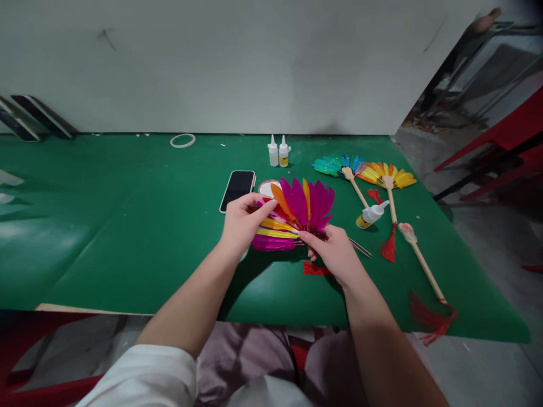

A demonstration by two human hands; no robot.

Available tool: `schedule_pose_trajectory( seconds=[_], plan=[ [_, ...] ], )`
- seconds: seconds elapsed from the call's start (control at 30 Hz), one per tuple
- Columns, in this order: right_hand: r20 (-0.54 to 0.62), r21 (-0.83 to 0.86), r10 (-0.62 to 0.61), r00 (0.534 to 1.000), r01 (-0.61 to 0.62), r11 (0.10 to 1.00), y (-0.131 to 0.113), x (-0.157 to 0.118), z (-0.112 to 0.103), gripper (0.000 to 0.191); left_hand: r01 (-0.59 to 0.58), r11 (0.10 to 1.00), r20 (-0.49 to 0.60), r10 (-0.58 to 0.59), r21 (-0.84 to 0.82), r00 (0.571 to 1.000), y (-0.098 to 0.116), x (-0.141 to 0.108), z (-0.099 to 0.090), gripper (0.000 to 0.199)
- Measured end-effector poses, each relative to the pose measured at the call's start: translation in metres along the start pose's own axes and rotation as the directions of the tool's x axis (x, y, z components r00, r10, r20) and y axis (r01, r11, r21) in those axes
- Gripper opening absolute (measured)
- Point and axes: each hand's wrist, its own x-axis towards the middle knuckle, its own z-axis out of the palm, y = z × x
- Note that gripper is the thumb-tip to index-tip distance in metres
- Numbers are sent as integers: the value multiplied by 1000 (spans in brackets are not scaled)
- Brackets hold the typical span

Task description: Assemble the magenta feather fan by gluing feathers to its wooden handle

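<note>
A feather fan (pixel 297 203) in magenta, orange and yellow is held just above the green table, its feathers spread. My left hand (pixel 244 220) pinches feathers at the fan's upper left, thumb against fingers. At the fan's base my right hand (pixel 333 249) is closed, thumb on top of the feather stems. Thin metal tweezers (pixel 360 247) stick out to the right from beside my right hand. A red tassel (pixel 316 268) lies below the fan. Behind the feathers, a round white dish (pixel 268 187) is partly hidden.
A phone (pixel 237 189) lies left of the fan. Two glue bottles (pixel 279 154) stand behind; another bottle (pixel 372 215) lies tilted at right. Beyond it are a blue-green fan (pixel 339 165), a yellow fan (pixel 388 176) and a bare handle (pixel 424 263). A white ring (pixel 182 141) lies near the wall.
</note>
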Motion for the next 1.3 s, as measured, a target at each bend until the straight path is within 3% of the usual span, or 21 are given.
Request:
schedule_pose_trajectory(
  seconds=[0.5,0.73,0.9,1.3],
  plan=[
    [-19,-9,-11,1000,11,1000,2,0,0,27,-6,999,17,5,40,1000,-2,0,0,20],
    [24,-108,-82,996,84,991,-1,-2,-1,30,-95,994,28,96,-54,995,-2,3,-4,26],
    [39,-184,-103,994,108,977,-6,-3,-1,28,-58,997,-6,58,52,998,-3,3,-4,19],
    [30,-197,-116,993,119,973,-1,-3,-1,32,2,995,40,-6,104,999,2,1,-2,19]
  ],
)
